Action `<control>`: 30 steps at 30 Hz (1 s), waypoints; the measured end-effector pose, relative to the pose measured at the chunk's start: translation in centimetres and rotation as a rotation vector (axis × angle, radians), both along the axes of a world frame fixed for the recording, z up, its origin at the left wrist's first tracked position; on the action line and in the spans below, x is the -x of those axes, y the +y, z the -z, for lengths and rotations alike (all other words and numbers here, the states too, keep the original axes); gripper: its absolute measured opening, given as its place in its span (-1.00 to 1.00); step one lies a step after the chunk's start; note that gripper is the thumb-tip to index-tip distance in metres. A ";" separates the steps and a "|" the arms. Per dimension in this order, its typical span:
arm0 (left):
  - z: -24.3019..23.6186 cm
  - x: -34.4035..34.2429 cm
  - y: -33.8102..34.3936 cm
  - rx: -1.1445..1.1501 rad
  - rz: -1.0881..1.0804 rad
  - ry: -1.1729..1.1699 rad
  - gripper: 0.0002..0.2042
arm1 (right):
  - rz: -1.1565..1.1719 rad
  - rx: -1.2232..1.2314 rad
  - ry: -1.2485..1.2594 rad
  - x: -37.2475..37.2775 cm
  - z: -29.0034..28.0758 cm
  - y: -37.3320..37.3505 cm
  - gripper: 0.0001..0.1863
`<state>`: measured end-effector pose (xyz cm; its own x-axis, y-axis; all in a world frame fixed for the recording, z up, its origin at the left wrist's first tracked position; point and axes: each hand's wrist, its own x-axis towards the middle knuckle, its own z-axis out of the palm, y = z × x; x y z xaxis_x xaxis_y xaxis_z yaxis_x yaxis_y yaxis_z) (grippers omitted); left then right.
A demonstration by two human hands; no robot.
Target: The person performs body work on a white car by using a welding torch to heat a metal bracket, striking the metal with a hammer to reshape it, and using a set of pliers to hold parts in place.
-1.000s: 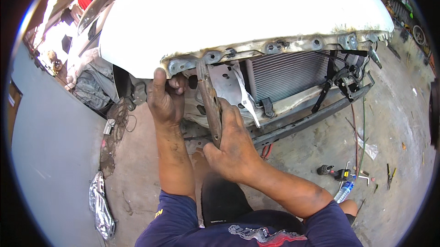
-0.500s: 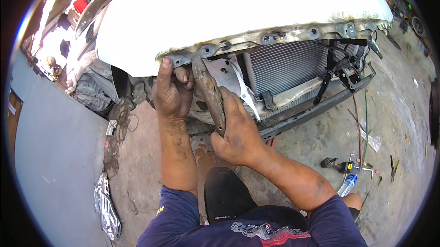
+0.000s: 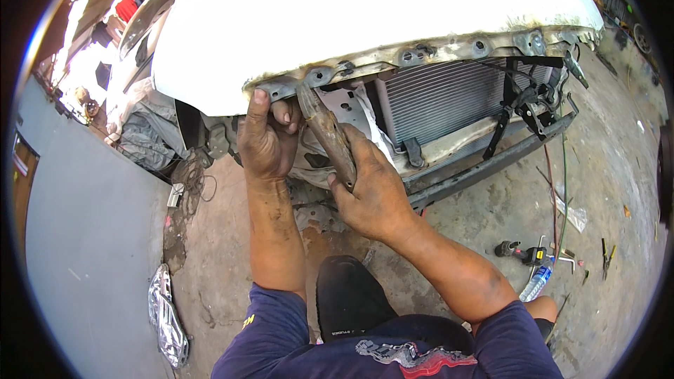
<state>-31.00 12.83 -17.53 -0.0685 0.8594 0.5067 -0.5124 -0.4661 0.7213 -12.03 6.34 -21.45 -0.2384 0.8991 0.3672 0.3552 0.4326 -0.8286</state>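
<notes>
Two bare hands occupy the middle of the head view, the left hand [image 3: 267, 144] slightly left of centre and the right hand [image 3: 372, 193] just right of it. The left forearm [image 3: 277, 238] rises almost vertically from the lower edge; its thumb points up against the perforated metal lip [image 3: 435, 51] of a white hood [image 3: 379, 14], with the fingers curled beside the lip, partly hidden. Whether they are clamped on it cannot be told. The right forearm [image 3: 456, 266] slants up and leftward from the lower right, its fist closed firmly around the lower part of a worn brown bar [image 3: 326, 133]. This bar lies at the centre of the frame, tilted, its upper end at the lip near a round hole and its lower end, pierced by a small hole, at the right thumb.

Lettering appears on the clothing: yellow characters, cut off by folds, on the navy left sleeve [image 3: 274, 326]; small pale print on the black trouser leg [image 3: 347, 295]; and a grey-and-red graphic [image 3: 414, 358] across the shirt front at the lower edge. A clear bottle [image 3: 537, 283] at lower right bears a blue label, too small to read. Beside it lies a black power tool [image 3: 533, 255] with a yellow patch. A finned radiator [image 3: 449, 105] stands below the lip, right of centre.
</notes>
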 end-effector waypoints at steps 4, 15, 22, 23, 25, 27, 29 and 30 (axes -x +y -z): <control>0.1 0.1 0.1 -0.013 -0.002 0.020 -0.52 | 0.045 -0.161 0.012 0.0 1.2 0.9 -0.35; 1.0 1.3 0.3 -0.055 0.051 0.010 -0.65 | 0.108 -0.140 0.042 0.9 1.3 0.6 -0.39; 11.3 8.1 -6.5 0.220 -0.194 0.321 -0.09 | 0.012 0.111 0.273 6.9 3.4 1.2 -0.06; 12.9 7.8 -7.9 0.238 -0.064 0.355 -0.01 | -0.001 0.082 0.212 7.9 3.8 1.9 -0.02; 12.6 3.5 -9.7 0.252 0.008 0.400 0.11 | -0.116 0.049 0.072 7.1 4.7 2.1 0.01; 12.7 1.6 -9.4 0.228 0.011 0.508 0.01 | -0.396 0.028 -0.177 0.8 1.7 2.5 -0.06; 10.5 -2.4 -9.1 0.230 0.009 0.561 -0.19 | -0.470 0.003 -0.230 -7.9 1.3 1.8 -0.25; 11.2 -1.2 -8.6 0.256 -0.029 0.482 -0.28 | -0.402 -0.130 -0.197 -11.1 3.5 0.8 -0.36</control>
